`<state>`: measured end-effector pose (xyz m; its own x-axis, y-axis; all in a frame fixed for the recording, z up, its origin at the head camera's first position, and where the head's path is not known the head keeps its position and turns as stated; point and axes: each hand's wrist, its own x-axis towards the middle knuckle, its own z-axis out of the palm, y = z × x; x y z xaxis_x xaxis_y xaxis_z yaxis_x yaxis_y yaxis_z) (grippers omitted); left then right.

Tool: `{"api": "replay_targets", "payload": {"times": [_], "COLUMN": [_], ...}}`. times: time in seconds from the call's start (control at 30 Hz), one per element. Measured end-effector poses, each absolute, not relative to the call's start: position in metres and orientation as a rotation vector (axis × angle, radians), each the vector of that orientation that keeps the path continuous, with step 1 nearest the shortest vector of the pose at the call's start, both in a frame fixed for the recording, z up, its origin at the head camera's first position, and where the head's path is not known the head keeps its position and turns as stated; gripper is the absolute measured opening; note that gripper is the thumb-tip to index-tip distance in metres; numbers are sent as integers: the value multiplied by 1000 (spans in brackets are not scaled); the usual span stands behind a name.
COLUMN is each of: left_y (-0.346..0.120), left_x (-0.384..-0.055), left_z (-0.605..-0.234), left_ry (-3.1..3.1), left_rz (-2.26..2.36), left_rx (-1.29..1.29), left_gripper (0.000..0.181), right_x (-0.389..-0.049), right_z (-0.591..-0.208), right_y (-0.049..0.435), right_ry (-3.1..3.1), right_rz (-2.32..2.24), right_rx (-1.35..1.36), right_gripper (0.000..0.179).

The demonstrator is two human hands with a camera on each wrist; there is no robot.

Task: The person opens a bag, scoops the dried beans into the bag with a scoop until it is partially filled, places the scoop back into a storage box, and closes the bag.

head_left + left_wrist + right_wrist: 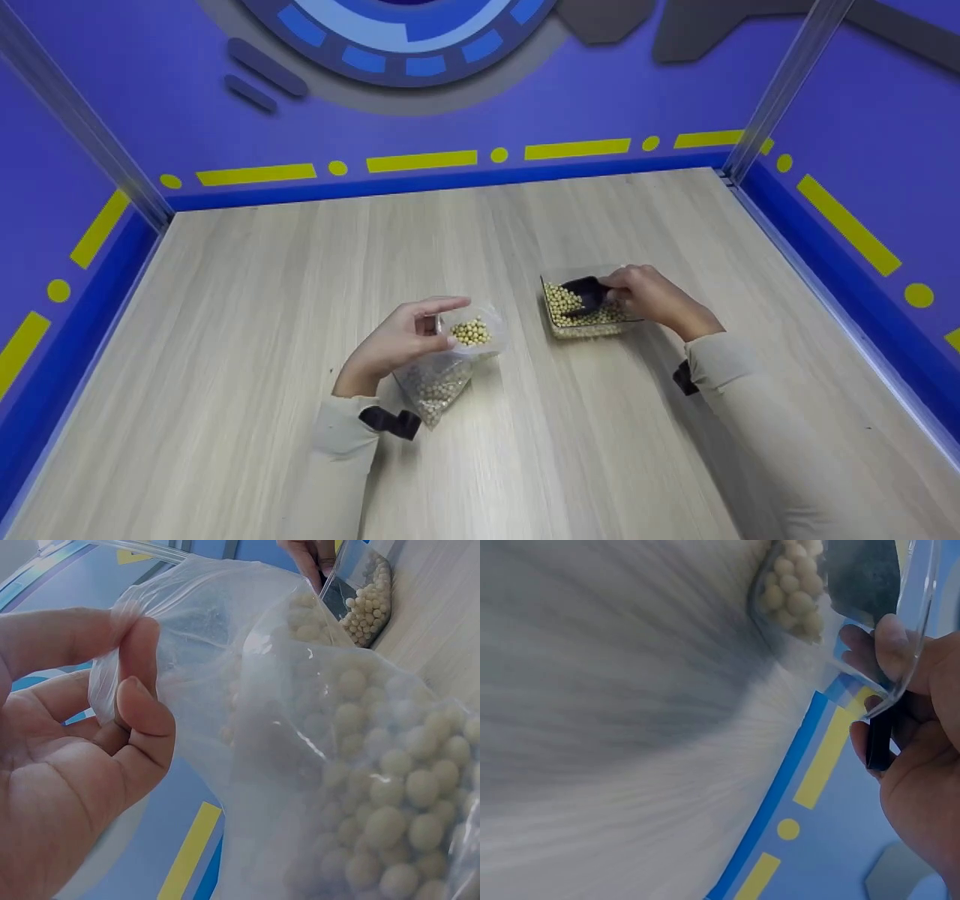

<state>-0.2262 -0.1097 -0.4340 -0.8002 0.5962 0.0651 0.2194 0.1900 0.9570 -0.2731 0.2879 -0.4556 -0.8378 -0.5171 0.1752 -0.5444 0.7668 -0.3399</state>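
Observation:
My left hand (pixel 401 337) pinches the rim of a clear plastic bag (pixel 202 637), holding its mouth apart. Pale round beans (pixel 390 825) that look like soybeans fill the lower part of the bag. In my right hand (pixel 654 298) is the handle of a black scoop (pixel 585 295). The scoop's blade lies among the beans (pixel 564 301) inside a clear rectangular box (pixel 592 331), to the right of the bag. The right wrist view shows fingers (pixel 896 652) around the dark handle (pixel 880 741), partly behind the box's clear wall.
Both bag and box are on a light wood-grain table (pixel 247 315). Blue-purple panels (pixel 465 120) with yellow marks stand along the back and both sides. A metal post (pixel 780 90) rises at the back right corner. Black bands (pixel 390 422) sit at the wrists.

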Motion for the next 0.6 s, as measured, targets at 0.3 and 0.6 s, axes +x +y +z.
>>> {"api": "replay_targets", "payload": {"times": [0.3,0.6], "left_y": [-110,-109], "left_x": [-227,-228], "left_z": [-436,-436], "left_ry": [2173,2157], "left_rz": [1633,1637], "left_rx": [778,767], "left_gripper": [53,54], "right_x": [-274,-272], "right_z": [-458,-450], "right_y": [285,283], "right_ry": [-2871,-3049], "right_rz": [655,739], "right_rx": [840,733], "right_gripper": [27,32]}}
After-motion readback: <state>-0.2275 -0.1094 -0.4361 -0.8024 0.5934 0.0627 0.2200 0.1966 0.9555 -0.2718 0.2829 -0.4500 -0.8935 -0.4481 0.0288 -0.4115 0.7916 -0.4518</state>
